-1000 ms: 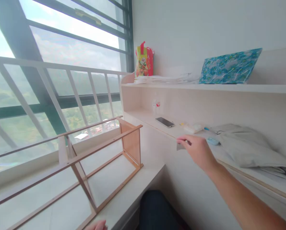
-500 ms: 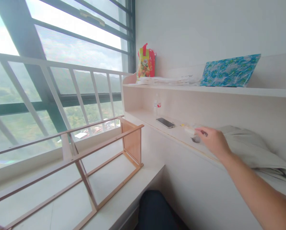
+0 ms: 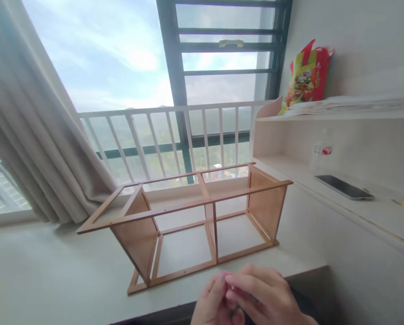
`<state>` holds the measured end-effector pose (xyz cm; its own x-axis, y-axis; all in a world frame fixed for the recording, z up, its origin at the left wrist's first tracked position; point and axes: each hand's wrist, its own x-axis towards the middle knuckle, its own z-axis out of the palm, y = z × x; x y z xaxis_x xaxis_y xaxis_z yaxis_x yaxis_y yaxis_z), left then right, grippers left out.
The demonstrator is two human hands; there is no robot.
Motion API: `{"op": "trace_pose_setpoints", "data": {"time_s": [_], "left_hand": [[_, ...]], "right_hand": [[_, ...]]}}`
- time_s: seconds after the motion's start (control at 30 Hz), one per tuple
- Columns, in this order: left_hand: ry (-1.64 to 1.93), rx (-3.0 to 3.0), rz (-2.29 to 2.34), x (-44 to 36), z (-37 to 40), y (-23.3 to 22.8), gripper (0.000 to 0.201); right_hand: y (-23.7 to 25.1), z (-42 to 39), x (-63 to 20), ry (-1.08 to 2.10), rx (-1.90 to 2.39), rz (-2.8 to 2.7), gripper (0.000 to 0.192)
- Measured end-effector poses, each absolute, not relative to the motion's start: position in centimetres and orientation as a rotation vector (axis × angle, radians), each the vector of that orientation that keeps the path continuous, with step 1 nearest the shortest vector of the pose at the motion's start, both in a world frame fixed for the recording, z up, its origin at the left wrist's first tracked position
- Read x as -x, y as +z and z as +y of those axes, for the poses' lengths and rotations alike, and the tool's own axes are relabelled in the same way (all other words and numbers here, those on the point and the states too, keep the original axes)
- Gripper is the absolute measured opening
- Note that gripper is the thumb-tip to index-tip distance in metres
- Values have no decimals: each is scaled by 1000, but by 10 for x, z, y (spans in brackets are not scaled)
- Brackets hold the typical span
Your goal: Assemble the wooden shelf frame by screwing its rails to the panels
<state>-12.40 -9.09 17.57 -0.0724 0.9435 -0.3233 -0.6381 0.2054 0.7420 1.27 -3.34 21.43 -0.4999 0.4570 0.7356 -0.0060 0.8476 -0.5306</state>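
— Your right hand (image 3: 263, 295) has come back from the shelf (image 3: 358, 203); what's in its grip?
— Cannot tell; it meets your left hand (image 3: 213, 304) at 6 o'clock. Wooden frame (image 3: 195, 225) lies at 12, long axis running 9 to 3.

Open wooden frame (image 3: 195, 221) lies on its side; on white ledge (image 3: 53, 271).

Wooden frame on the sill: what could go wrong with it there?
The frame is made of thin slats, and its front corner sits near the ledge's edge, so a bump might tip it off. Both hands, left and right, are pressed together just in front of it; whatever they hold is hidden, so a small piece could drop unseen.
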Motion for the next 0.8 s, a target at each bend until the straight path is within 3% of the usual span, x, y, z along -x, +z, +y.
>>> {"op": "trace_pose_setpoints", "data": {"time_s": [0.17,0.3,0.4,0.5,0.63,0.8], "left_hand": [[1442,-446,842,132,-84,212,50],[1671,-1199,1365,156,-61,256,48],[1759,-1918,2002,173,-32,283,31],[1433,-2174,2390,177,-1,293,49],[1143,-2135,2525,173,25,286,46],[1118,-2127,2538,174,26,279,36]], "right_hand": [[242,-28,-9,571,297,-1954,43],[273,2,-10,440,543,-1797,9],[300,41,-4,395,711,-1780,15],[319,79,11,395,672,-1942,15],[327,111,35,414,633,-2122,12],[324,125,45,488,586,-2275,15]]}}
